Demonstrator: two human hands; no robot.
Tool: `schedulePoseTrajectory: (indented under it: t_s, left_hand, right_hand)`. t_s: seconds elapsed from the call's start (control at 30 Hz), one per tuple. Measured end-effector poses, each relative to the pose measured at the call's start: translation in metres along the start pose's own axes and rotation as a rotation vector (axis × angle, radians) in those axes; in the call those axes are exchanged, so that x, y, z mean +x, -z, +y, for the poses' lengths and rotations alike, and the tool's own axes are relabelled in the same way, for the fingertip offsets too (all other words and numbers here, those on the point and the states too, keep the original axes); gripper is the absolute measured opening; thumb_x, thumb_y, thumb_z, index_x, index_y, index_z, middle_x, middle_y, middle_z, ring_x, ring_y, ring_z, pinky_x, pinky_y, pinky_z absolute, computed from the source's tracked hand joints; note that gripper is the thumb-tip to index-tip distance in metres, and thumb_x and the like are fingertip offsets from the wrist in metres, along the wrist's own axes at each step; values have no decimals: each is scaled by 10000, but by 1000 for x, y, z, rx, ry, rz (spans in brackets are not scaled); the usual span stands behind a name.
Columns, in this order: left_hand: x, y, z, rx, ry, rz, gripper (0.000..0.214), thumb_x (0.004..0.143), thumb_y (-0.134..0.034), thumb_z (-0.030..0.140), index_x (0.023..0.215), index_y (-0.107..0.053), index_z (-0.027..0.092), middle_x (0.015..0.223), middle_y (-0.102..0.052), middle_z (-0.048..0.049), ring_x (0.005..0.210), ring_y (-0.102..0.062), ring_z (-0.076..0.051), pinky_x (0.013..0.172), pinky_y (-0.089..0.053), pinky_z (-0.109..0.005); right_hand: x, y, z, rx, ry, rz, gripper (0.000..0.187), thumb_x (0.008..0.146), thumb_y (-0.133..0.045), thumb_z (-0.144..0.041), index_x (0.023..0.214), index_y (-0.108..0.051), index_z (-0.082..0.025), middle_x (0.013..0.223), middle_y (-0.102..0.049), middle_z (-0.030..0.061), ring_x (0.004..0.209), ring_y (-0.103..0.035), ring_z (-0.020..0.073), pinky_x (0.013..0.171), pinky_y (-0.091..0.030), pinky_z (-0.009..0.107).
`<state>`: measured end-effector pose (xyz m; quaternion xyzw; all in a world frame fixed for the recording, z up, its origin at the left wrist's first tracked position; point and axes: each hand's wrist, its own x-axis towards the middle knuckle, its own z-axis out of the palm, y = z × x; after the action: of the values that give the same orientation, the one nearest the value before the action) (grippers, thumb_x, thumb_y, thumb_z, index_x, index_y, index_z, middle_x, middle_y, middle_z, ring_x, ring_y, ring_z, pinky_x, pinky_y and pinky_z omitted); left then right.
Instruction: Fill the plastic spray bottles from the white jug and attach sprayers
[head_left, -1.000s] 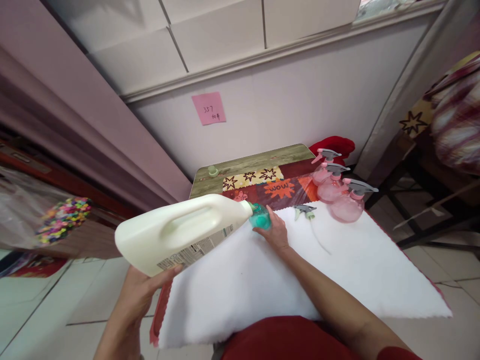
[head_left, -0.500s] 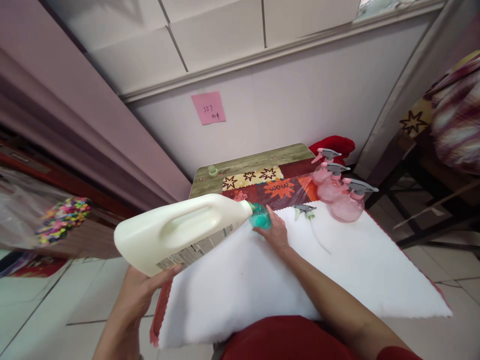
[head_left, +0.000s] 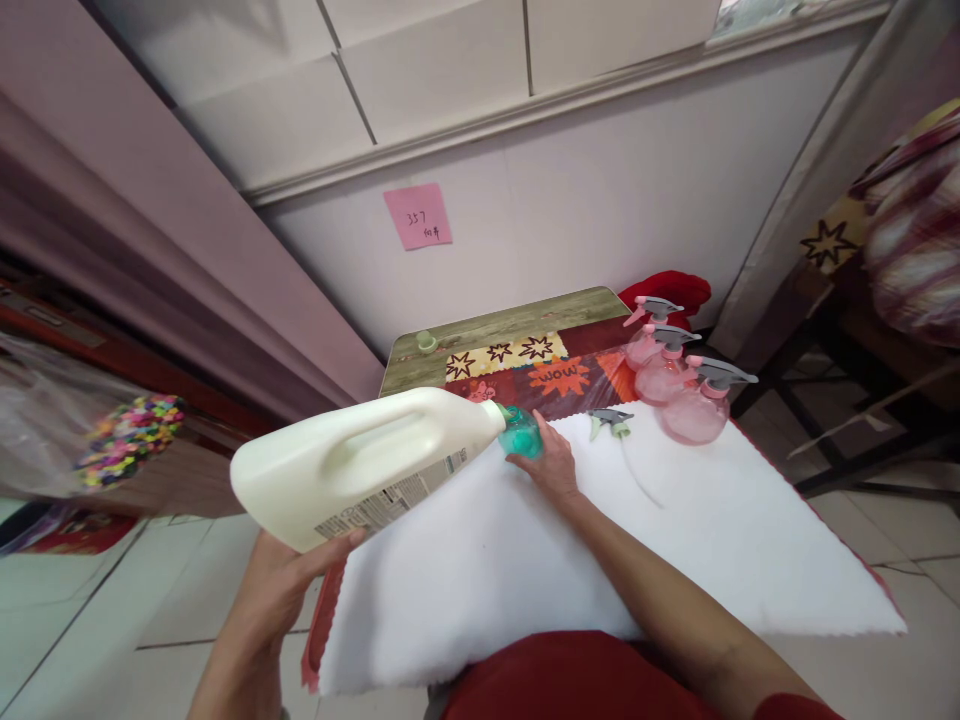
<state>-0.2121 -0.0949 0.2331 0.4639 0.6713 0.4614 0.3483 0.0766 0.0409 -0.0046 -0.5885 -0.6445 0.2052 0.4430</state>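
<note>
Left hand: at the lower left of the frame, the left hand point(head_left: 296, 572) grips the base end of a cream jug point(head_left: 300, 480), thumb along its labelled side, other fingers hidden underneath.
Cream jug: left of centre, tilted, neck toward the centre; its mouth meets the top of a green bottle point(head_left: 520, 438), though whether the rims touch is unclear.
Right hand: at the centre, the right hand point(head_left: 553, 462) is curled around the green bottle's right side, thumb below.
Spray head: right of the right hand, a grey and pale-green spray head point(head_left: 619, 424) lies with its tube on white cloth point(head_left: 480, 580).
Pink bottles: three pink spray bottles point(head_left: 694, 415) stand in a row, right of centre.
Pale-green cap: a small cap point(head_left: 427, 343) sits upper left of the green bottle, on the wood-patterned tabletop point(head_left: 495, 312).
</note>
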Motion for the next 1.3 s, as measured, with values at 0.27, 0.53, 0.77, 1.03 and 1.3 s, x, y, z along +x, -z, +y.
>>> schedulePoseTrajectory:
  t_s: [0.27,0.53,0.77,1.03,1.3]
  left_hand:
    - [2,3,-7,-16,16,7,746,563,-941,301,1257,-688,195,1212,-770,-78,1180,-676,-395,985,-576,-442]
    - [4,7,-13,-25,9,-3,817,574,-940,283,1334,-653,190,1238,-759,-85,1203,-663,-397,1009,-563,-454]
    - [5,8,-15,-41,-13,-8,834,566,-944,280,1344,-655,205,1235,-760,-98,1176,-687,-376,998,-567,-462]
    - [6,8,-16,-35,-1,-13,842,571,-942,287,1355,-647,199,1234,-760,-103,1202,-672,-388,1015,-555,-481]
    - [6,8,-15,-30,-19,-8,812,552,-946,289,1315,-679,219,1258,-752,-87,1179,-685,-382,993,-570,-454]
  right_hand:
    - [0,0,0,-8,0,6,932,784,-777,-595,1554,-400,-229,1394,-657,143,1249,-625,337,1078,-452,506]
    - [0,0,0,-3,0,2,940,782,-786,-593,1555,-399,-224,1415,-645,144,1257,-619,335,1092,-437,500]
    - [0,-1,1,10,7,3,942,787,-772,-614,1557,-394,-229,1410,-647,135,1264,-613,335,1085,-442,496]
    - [-1,-3,2,-9,6,21,930,785,-780,-596,1556,-396,-243,1390,-659,133,1250,-625,330,1079,-451,498]
    - [0,-3,2,-7,4,13,953,774,-784,-612,1555,-397,-228,1397,-655,140,1252,-624,336,1068,-457,492]
